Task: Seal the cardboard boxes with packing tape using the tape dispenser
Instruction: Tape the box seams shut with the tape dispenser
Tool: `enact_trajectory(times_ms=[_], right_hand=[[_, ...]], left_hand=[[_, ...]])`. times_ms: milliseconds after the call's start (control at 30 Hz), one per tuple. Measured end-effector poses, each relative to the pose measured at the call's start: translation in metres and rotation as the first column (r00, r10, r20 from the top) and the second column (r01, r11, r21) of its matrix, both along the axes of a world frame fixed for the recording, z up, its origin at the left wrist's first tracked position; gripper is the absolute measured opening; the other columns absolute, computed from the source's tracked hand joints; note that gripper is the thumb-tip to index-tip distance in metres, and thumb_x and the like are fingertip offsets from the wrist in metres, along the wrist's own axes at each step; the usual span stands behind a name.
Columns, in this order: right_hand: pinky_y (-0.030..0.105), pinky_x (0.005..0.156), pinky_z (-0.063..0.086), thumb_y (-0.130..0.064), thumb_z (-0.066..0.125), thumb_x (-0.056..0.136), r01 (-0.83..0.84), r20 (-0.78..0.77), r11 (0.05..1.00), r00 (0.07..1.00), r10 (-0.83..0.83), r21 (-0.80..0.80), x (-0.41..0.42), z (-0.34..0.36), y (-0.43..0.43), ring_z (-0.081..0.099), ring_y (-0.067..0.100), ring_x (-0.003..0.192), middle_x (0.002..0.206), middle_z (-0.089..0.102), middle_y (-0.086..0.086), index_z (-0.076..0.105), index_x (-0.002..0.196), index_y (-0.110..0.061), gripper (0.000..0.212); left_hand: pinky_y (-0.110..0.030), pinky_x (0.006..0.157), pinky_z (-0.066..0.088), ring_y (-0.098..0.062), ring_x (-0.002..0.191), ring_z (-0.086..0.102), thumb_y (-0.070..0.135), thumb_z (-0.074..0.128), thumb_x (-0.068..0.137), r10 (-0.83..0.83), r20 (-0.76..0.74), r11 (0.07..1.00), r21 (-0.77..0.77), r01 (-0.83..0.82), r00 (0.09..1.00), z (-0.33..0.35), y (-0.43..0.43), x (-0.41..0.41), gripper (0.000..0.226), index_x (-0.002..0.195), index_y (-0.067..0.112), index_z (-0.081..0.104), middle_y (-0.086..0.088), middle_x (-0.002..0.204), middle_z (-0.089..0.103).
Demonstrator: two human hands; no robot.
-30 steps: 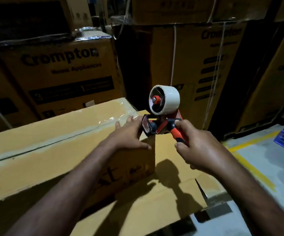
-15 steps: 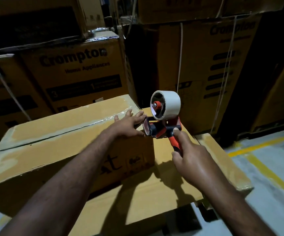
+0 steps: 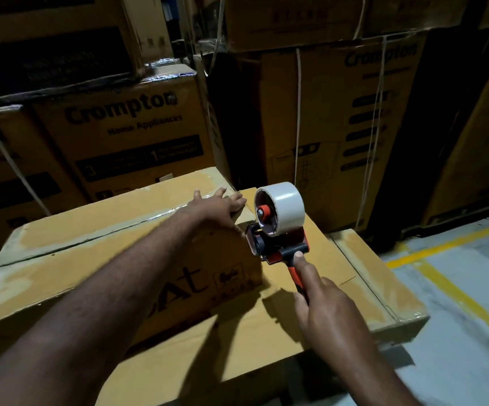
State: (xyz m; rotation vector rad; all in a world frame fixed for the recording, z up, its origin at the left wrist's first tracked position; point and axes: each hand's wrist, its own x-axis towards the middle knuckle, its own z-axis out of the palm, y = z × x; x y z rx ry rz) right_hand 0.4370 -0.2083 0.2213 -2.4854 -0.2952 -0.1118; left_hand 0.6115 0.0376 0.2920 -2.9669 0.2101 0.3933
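right grip [image 3: 326, 315] curls round the handle of the tape dispenser [image 3: 278, 227], whose head is at the right end of the upper box [image 3: 91, 253]. left grip [image 3: 218, 208], fingers spread flat, presses that box's top corner. it sits on a lower box [image 3: 360, 276]; printed cartons [image 3: 126, 133] are stacked behind.

Both arms out front, one hand flat, one gripping

Left arm runs in from 7 o'clock, left hand [image 3: 220, 208] palm down, fingers straight and a bit spread. Right arm enters from 5 o'clock, right hand [image 3: 325, 315] curled round the tape dispenser [image 3: 278, 227] handle, index finger laid straight along it toward 11 o'clock.
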Motion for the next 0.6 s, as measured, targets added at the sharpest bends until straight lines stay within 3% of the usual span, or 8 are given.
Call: enact_trajectory(times_ms=[100,333,400,467,533,600], right_hand=[[0.019,0.071,0.042,-0.04,0.04,0.104,0.008,0.004,1.0,1.0,-0.008,-0.022,-0.007,-0.006,-0.002,0.048,0.007,0.087,0.121,0.055,-0.006,-0.011,0.152,-0.045,0.07],[0.018,0.056,0.033,-0.04,0.036,0.105,0.033,0.006,0.997,0.999,-0.033,-0.071,-0.004,-0.017,0.007,0.044,0.007,0.078,0.118,0.053,-0.004,-0.012,0.154,-0.041,0.068],[0.018,0.061,0.036,-0.04,0.035,0.105,0.029,0.022,0.997,0.999,-0.028,-0.07,0.0,-0.02,0.01,0.045,0.008,0.078,0.118,0.052,-0.003,-0.014,0.153,-0.041,0.069],[0.019,0.066,0.041,-0.039,0.034,0.106,0.03,0.04,0.996,0.999,-0.026,-0.081,0.001,-0.023,0.014,0.048,0.008,0.081,0.118,0.052,-0.003,-0.017,0.152,-0.04,0.069],[0.019,0.065,0.041,-0.039,0.034,0.105,0.032,0.055,0.996,0.998,-0.027,-0.083,0.004,-0.025,0.016,0.049,0.009,0.08,0.116,0.053,-0.002,-0.013,0.154,-0.038,0.067],[0.018,0.058,0.037,-0.038,0.036,0.105,0.039,0.07,0.996,0.997,-0.033,-0.084,0.007,-0.024,0.017,0.047,0.009,0.074,0.111,0.055,0.0,-0.007,0.155,-0.038,0.066]], left_hand=[[-0.076,0.113,-0.005,-0.024,0.155,-0.009,0.067,0.068,0.08,-0.002,-0.032,1.0,0.012,0.003,0.999,0.002,0.0,-0.002,0.107,0.161,0.036,0.005,0.016,0.168,-0.004],[-0.075,0.114,-0.008,-0.026,0.155,-0.013,0.071,0.074,0.068,-0.032,-0.102,0.999,-0.025,0.029,0.994,0.008,-0.009,-0.007,0.123,0.162,0.031,0.004,0.012,0.169,-0.009],[-0.072,0.115,-0.01,-0.025,0.155,-0.009,0.068,0.073,0.074,-0.063,-0.085,0.988,-0.149,0.05,0.994,0.002,-0.014,-0.011,0.109,0.161,0.029,0.019,0.007,0.17,-0.002],[-0.064,0.12,-0.006,-0.027,0.155,0.007,0.053,0.075,0.084,-0.106,0.004,0.961,-0.255,0.104,0.994,-0.009,-0.025,-0.02,0.084,0.154,0.028,0.037,0.003,0.168,0.014],[-0.055,0.123,0.002,-0.028,0.151,0.021,0.041,0.071,0.091,-0.115,0.117,0.946,-0.29,0.144,0.986,-0.019,-0.035,-0.027,0.068,0.151,0.025,0.044,-0.001,0.166,0.024],[-0.049,0.123,0.009,-0.03,0.15,0.021,0.033,0.069,0.094,-0.076,0.14,0.945,-0.305,0.116,0.987,-0.021,-0.038,-0.03,0.063,0.151,0.021,0.044,-0.005,0.164,0.027]])
